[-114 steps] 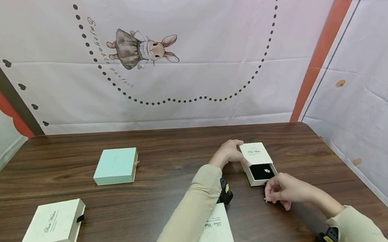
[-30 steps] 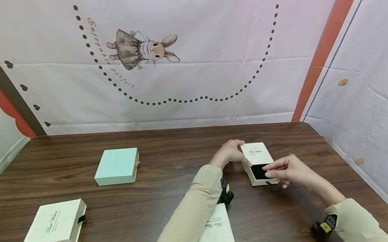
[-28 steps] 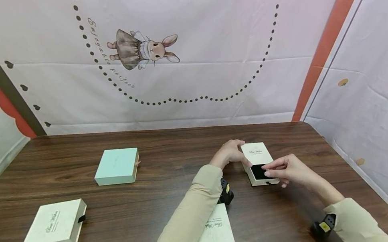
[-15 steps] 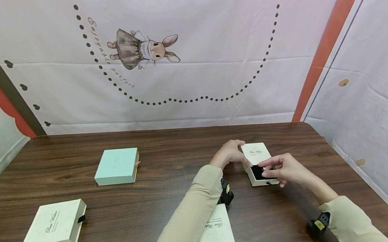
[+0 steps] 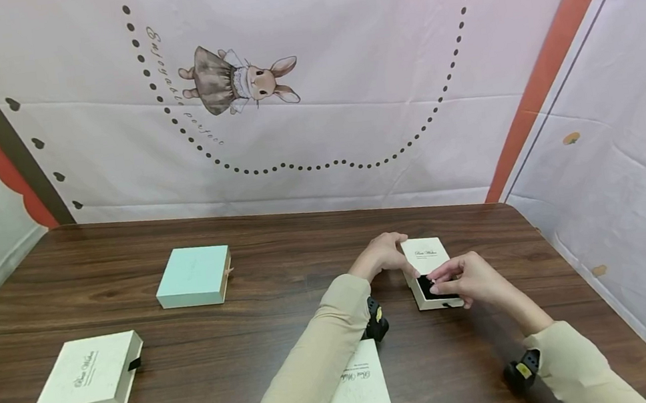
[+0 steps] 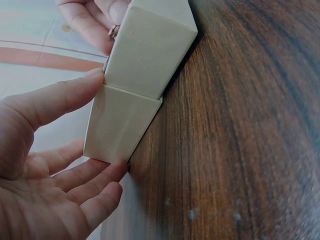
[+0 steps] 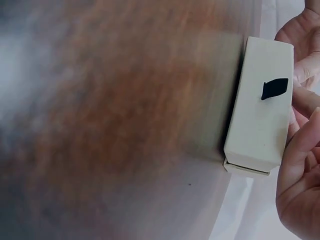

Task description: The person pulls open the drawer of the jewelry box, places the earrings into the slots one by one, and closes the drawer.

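At the right of the head view stands a cream drawer-style jewelry box (image 5: 425, 253), its drawer part-way out of the sleeve and showing a black lining. My left hand (image 5: 383, 254) grips the sleeve, thumb at the near top edge and fingers round the far end, as the left wrist view shows. Over the drawer, my right hand (image 5: 470, 277) pinches a small shiny piece of jewelry (image 6: 113, 32) between thumb and forefinger; its exact kind is too small to tell. The right wrist view shows the drawer front (image 7: 257, 105) with a black pull tab (image 7: 275, 88).
Another cream box (image 5: 358, 385) lies partly under my left forearm. Further left are a cream box (image 5: 91, 374) with a black tab and a mint-green box (image 5: 195, 275). All rest on a dark wooden table (image 5: 210, 363), with a printed cloth (image 5: 344, 78) behind.
My right hand came up from the table in front of the box to the open drawer, then shifted slightly left and inward over the lining. The left hand kept its hold.
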Action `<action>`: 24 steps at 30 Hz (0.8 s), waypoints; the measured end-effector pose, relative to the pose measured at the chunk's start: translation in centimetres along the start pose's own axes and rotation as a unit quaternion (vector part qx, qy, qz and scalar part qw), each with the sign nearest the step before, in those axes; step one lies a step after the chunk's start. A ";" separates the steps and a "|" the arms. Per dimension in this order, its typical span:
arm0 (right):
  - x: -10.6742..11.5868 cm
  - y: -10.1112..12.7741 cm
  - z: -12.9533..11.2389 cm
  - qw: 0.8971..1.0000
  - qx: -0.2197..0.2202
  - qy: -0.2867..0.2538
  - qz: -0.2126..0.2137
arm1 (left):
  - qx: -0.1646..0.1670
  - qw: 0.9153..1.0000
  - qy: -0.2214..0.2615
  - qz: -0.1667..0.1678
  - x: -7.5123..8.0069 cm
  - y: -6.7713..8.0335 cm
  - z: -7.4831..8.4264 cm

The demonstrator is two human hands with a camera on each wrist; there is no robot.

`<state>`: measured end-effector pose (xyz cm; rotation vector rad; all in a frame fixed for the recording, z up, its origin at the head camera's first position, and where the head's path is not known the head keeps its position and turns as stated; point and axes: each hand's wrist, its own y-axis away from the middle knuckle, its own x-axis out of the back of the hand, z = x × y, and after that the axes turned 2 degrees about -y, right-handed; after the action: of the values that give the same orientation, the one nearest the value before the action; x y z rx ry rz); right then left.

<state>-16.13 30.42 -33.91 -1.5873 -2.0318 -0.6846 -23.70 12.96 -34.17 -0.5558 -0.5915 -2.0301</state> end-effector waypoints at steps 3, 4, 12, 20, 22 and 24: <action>-0.1 -0.2 0.0 1.000 0.002 0.015 0.005 | 0.000 1.000 0.000 -0.001 0.0 0.0 0.0; -0.1 -0.2 -0.1 1.000 0.002 0.016 0.006 | -0.001 1.000 0.000 -0.001 0.0 0.1 0.0; 0.0 -0.3 -0.1 1.000 0.004 -0.011 -0.016 | -0.001 1.000 0.005 -0.005 0.1 0.1 0.0; 0.1 -0.5 -0.1 0.999 -0.015 -0.017 -0.023 | 0.002 1.000 0.006 0.002 0.1 0.0 0.1; 0.0 -0.5 -0.1 0.999 -0.019 -0.013 -0.023 | 0.002 1.000 0.004 0.002 0.1 0.1 0.1; 0.0 -0.6 -0.2 0.999 -0.020 -0.009 -0.024 | 0.002 1.000 0.003 0.002 0.1 0.1 0.1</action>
<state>-16.66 30.22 -33.84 -1.5765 -2.0863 -0.7348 -23.66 12.90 -34.02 -0.5476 -0.5889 -2.0259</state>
